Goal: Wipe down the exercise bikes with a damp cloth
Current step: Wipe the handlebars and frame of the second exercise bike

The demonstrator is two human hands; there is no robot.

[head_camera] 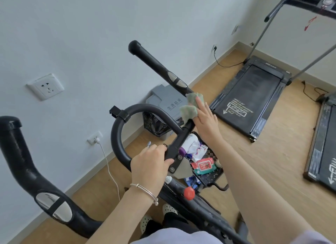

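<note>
A black exercise bike handlebar (154,63) runs from the upper middle down to a curved loop (120,127) and a centre bracket. My right hand (205,120) wraps a green cloth (190,107) round the right bar just below its silver pulse sensors. My left hand (152,163) grips the loop beside the bracket, with a thin bangle on its wrist. The left bar (27,171), with its own silver sensors, curves through the lower left. A red knob (189,193) sits on the bike's frame below.
A black mesh tray (209,178) under the handlebar holds a wipes pack, a bottle and wrappers. A grey bin (169,102) with a black bag stands by the wall. Two treadmills (251,94) lie on the wooden floor at right. A white cable (111,171) hangs from a wall socket.
</note>
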